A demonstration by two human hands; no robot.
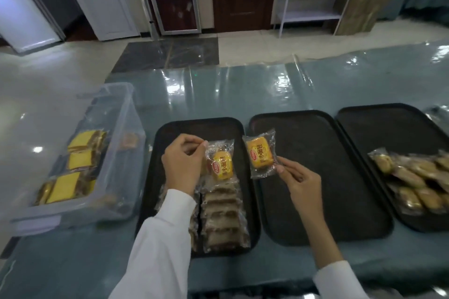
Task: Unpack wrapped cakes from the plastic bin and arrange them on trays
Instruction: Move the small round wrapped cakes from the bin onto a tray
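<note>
Bin (pixel 116 114) holds yellow cakes (pixel 73 165); left tray (pixel 170 128) brown cakes (pixel 222 213); hands (pixel 184 165) (pixel 301 182) each pinch wrapped cake (pixel 222 168) (pixel 260 155).

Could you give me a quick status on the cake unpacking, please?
Left hand pinching a yellow cake over the left tray. Right hand pinching another cake at the middle tray edge. More in the bin. Nothing in the way.
</note>
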